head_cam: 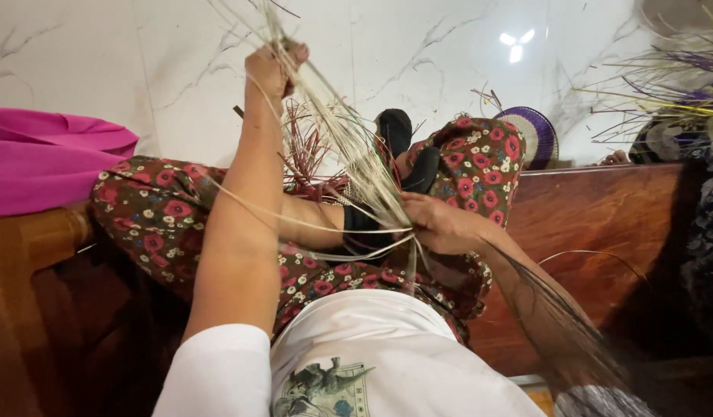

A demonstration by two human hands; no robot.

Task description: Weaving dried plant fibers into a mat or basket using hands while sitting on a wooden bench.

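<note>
Left hand [273, 68] raised high, fist closed round the far ends of a bundle of pale straw strands [348, 139]. Right hand [441, 224] low over the lap, fingers pinched shut on the same bundle's near end. Strands run taut, long axis diagonal from the lap up toward the upper left. Person sits on a wooden bench [596, 232], floral trousers [163, 216], white marble floor [78, 62] beyond. Pink cloth [40, 154] at left, purple woven disc [538, 135] and loose coloured straw [673, 85] at right.
</note>
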